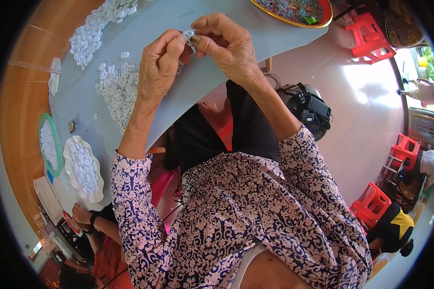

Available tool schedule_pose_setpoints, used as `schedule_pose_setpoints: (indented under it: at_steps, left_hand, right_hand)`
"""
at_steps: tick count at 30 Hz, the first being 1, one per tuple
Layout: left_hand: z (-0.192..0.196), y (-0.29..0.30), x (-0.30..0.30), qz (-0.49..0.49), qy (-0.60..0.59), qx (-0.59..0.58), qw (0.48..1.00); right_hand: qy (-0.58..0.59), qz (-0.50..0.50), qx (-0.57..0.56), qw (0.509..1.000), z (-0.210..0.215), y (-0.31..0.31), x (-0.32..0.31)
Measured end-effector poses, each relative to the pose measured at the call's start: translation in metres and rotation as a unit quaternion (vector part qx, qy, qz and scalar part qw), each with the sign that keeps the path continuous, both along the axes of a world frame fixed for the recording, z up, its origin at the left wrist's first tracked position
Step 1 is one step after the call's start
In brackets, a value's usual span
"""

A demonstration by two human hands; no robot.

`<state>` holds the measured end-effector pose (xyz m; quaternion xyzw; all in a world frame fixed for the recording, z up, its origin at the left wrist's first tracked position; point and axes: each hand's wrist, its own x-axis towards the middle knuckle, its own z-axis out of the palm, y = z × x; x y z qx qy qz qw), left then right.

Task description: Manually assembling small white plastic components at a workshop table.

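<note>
Over the grey table (pixel 164 12) I hold up a small white plastic piece (pixel 188 33), oval with what look like two holes. My left hand (pixel 160 65) is closed, pinching its left side. From the other side, the thumb and fingers of my right hand (pixel 229 50) close on the same piece. Something reddish below the fingertips is too hidden to name. Beside my left forearm lies a loose pile of similar white pieces (pixel 118 91), and a larger white heap (pixel 89 41) spreads farther back on the left.
A red bowl (pixel 329 13) with a gold rim holds small grey parts at the back right. White pieces fill a green-rimmed basket (pixel 42 120) and a scalloped white dish (pixel 95 195) at left. A co-worker's hand (pixel 82 214) is near the dish. Red stools (pixel 369 38) stand right.
</note>
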<state>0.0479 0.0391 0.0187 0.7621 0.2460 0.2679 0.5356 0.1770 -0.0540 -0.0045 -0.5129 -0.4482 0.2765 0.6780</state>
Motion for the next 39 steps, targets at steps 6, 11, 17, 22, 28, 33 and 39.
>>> schedule_pose_setpoints:
  at_steps: [6, 11, 17, 22, 28, 33, 39]
  left_hand:
    - [-0.002, -0.002, 0.001, 0.031, -0.021, -0.011, 0.999]
    - [-0.003, 0.001, 0.001, 0.015, 0.001, -0.001, 1.000]
    - [0.002, 0.006, -0.005, -0.025, 0.021, 0.017, 0.999]
    - [0.004, 0.010, -0.004, -0.042, 0.044, 0.042, 0.997]
    - [0.007, 0.010, -0.003, -0.055, 0.044, 0.040, 0.997]
    - [0.006, 0.008, -0.003, -0.031, 0.052, 0.005, 0.998]
    - [0.000, 0.007, -0.002, -0.026, 0.035, -0.013, 0.999]
  right_hand:
    - [0.007, 0.001, 0.003, 1.000, -0.001, 0.000, -0.001]
    - [0.003, -0.004, 0.003, 1.000, 0.001, -0.001, 0.000]
    - [-0.010, -0.005, -0.002, 1.000, 0.001, -0.002, -0.002]
    - [-0.005, 0.005, 0.007, 1.000, -0.003, -0.001, -0.001]
    - [-0.022, -0.002, 0.006, 1.000, 0.000, -0.003, 0.000]
    - [-0.018, 0.014, -0.018, 1.000, 0.001, -0.001, 0.001]
    - [-0.005, 0.040, 0.012, 0.999, -0.011, 0.004, -0.002]
